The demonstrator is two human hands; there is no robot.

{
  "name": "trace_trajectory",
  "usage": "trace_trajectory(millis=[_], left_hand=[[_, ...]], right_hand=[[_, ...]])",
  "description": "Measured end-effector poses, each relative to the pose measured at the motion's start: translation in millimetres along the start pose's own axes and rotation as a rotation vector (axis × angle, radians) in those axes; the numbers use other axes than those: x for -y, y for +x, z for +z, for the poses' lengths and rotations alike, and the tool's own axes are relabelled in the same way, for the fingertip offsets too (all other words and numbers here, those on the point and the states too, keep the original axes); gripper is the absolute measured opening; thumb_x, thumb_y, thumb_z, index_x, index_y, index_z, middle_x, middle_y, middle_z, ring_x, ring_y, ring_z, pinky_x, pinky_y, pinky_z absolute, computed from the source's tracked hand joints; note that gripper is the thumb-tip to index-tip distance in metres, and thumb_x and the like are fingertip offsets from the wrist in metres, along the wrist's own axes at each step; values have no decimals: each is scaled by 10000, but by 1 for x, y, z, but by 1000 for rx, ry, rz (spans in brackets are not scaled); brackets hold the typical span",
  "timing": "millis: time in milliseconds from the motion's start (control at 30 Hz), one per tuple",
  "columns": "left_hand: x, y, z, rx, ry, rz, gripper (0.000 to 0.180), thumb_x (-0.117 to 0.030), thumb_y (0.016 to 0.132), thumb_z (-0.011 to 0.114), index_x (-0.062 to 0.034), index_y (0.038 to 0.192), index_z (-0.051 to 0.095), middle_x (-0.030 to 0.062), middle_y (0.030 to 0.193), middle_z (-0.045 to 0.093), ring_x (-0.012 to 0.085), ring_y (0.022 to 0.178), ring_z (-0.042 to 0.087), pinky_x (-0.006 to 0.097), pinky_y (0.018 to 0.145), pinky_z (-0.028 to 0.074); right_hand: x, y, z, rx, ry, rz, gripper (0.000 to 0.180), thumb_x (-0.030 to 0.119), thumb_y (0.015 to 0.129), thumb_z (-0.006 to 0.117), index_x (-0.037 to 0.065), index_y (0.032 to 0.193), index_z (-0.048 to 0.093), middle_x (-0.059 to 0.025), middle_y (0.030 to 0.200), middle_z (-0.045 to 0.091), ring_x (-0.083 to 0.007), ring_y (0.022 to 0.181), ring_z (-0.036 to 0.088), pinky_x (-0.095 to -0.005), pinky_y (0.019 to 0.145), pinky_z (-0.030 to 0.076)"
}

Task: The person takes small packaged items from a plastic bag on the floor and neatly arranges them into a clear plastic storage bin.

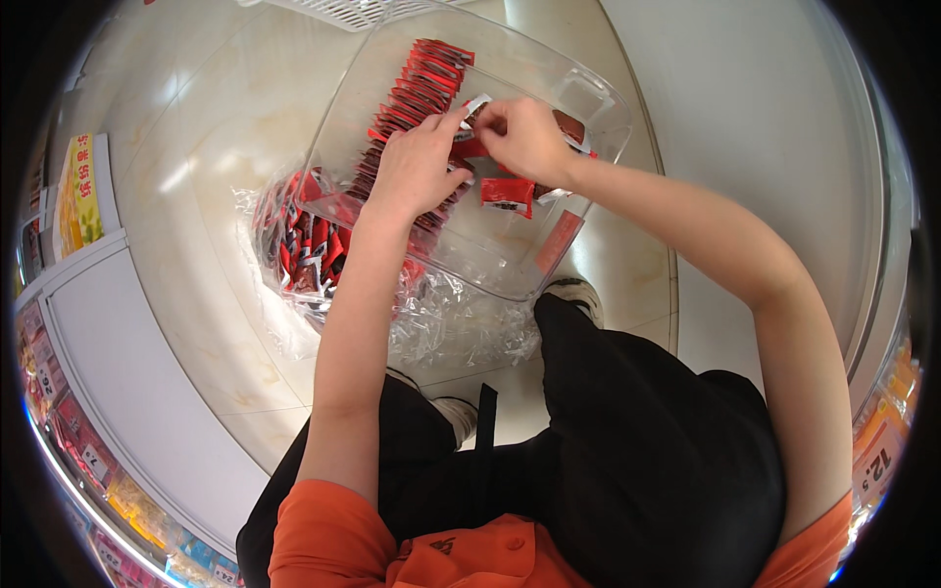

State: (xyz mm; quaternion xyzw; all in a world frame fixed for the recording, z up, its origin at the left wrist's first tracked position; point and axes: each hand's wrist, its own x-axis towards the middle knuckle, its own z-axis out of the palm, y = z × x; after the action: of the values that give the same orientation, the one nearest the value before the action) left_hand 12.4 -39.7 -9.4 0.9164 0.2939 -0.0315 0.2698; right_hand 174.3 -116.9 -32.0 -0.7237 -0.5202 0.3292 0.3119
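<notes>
Red and white, the small sachet (477,106) is pinched between both hands above the clear plastic bin (598,98). The left hand (420,162) closes thumb and forefinger on its left end, and the right hand (524,137) closes its fingers on the other end, so both are shut around it. Its long axis lies about left to right across the person's body, the pale end pointing to the right hand; which face is up I cannot tell.

I judge that the step in hand is setting this sachet into the row of sachets (417,93), which stand on edge in a line running away along the left wall of the bin. The next move would call for turning it upright and parallel to the others, then pressing it against the end of the row.

A loose sachet (507,194) lies flat on the bin bottom. Under the bin, on the floor (196,196), a clear bag (304,245) holds more sachets.
</notes>
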Motion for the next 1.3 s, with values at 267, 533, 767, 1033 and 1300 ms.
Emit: trace_trajectory(millis=[267,533,767,1033,1300], left_hand=[[-1,-3,-1,107,104,35,427,-325,718,744,-125,1091,686,59,1111,624,270,1064,561,449,901,412],[1,-3,2,114,134,35,331,-364,766,708,-160,1026,730,36,1066,628,253,1057,527,442,911,389],[-4,-2,0,94,127,39,316,-379,768,714,-152,986,744,35,1043,626,247,1061,514,428,909,389],[-2,-4,-1,50,114,55,314,-374,742,724,-143,952,753,62,1085,624,250,1127,493,449,965,367],[3,0,7,78,75,42,276,-353,723,728,-143,900,757,68,978,671,230,1042,581,521,937,347]], right_hand=[[-12,-24,17,99,96,47,148,60,732,608,-1,848,678,-184,792,678,-333,748,664,-408,727,522],[-7,-1,6,396,-489,-177,265,141,660,718,83,918,699,-124,999,653,-291,1020,601,-409,789,532],[-29,6,6,211,-844,-366,623,196,718,727,164,1279,458,-142,1190,497,-299,1137,507,-406,850,519],[-1,13,-8,532,-1031,-252,618,200,808,658,176,1371,403,-194,1247,521,-307,1100,576,-368,819,530],[-9,-15,-16,657,-1052,-400,390,150,791,636,111,1174,580,-95,821,682,-266,757,684,-371,660,541]])
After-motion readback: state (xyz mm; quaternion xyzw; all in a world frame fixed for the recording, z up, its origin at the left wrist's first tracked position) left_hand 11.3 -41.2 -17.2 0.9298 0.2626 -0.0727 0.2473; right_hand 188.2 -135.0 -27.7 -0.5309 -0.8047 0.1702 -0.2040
